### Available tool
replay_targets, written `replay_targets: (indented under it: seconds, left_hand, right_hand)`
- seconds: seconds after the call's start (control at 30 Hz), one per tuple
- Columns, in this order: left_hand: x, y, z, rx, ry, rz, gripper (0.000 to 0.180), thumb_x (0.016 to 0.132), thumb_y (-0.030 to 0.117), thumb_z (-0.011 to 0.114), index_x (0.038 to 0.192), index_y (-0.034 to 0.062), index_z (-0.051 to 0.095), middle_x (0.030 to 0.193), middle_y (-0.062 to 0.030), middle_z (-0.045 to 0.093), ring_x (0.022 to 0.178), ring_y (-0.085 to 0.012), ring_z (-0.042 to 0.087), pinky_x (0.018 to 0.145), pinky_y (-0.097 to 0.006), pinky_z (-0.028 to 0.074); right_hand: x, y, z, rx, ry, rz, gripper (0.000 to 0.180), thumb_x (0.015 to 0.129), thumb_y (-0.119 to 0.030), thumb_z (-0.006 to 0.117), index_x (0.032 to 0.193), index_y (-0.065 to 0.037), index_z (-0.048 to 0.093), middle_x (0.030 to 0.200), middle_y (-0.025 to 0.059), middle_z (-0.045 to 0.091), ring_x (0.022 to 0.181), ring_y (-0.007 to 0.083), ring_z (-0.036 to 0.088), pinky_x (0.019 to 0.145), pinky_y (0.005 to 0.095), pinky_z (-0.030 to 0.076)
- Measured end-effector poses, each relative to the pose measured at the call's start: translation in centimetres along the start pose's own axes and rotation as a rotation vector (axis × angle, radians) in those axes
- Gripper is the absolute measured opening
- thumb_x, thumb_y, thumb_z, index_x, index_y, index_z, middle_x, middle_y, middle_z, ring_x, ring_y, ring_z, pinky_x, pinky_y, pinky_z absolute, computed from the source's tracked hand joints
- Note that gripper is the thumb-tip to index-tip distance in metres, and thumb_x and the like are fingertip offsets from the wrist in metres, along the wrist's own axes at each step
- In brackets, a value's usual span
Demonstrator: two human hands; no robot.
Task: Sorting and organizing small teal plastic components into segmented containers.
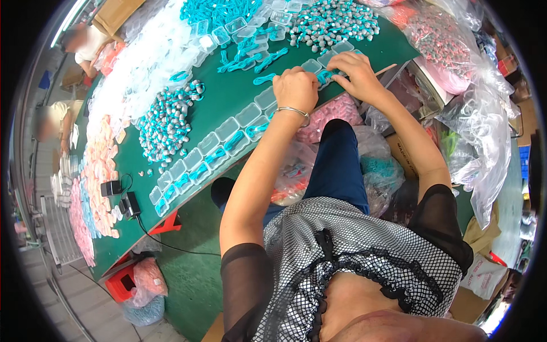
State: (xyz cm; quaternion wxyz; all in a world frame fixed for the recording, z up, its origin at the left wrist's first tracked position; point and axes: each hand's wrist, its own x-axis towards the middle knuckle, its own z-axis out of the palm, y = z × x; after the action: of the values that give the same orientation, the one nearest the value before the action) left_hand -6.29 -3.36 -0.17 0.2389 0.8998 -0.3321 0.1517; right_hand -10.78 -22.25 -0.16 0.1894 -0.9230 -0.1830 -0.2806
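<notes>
My left hand [295, 90], with a bangle at the wrist, is closed above the row of open clear plastic boxes [248, 115]. What its fingers hold, if anything, is hidden. Just left of it lies a loop of turquoise cord [264, 79]. My right hand [358, 75] is closed at the row's far right end, its fingertips on a coiled turquoise cord [324, 76] over a box. Along the row's near side, several boxes hold a folded turquoise cord [233, 141]; those on the far side look like lids folded back.
The green table [211, 94] carries heaps of grey-and-turquoise round pieces [165, 122], turquoise cords [219, 10] and clear boxes [142, 48]. Black adapters [130, 203] with a cable sit at the left. Plastic bags [439, 40] crowd the right. Two people are at the far left.
</notes>
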Motion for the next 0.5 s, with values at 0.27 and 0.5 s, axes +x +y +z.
replay_targets:
  seconds: [0.27, 0.5]
  left_hand:
    - [1.6, 0.5, -0.1, -0.091, -0.205, -0.302, 0.006, 0.072, 0.022, 0.072, 0.07, 0.0167, 0.073, 0.082, -0.0096, 0.067, 0.079, -0.0285, 0.065, 0.074, -0.042, 0.043]
    - [1.5, 0.0, 0.1, -0.092, -0.164, -0.287, 0.018, 0.069, 0.026, 0.076, 0.083, 0.0167, 0.071, 0.079, -0.0068, 0.068, 0.08, -0.0272, 0.066, 0.067, -0.039, 0.049]
  right_hand:
    - [0.0, 0.8, 0.5, 0.019, -0.11, -0.017, 0.017, 0.078, -0.009, 0.065, 0.095, -0.01, 0.064, 0.101, 0.0034, 0.063, 0.108, 0.024, 0.054, 0.093, 0.0396, 0.034]
    - [0.1, 0.7, 0.6, 0.036, -0.055, -0.015, 0.017, 0.078, -0.009, 0.065, 0.095, -0.011, 0.065, 0.101, 0.0034, 0.063, 0.107, 0.0246, 0.054, 0.093, 0.0401, 0.034]
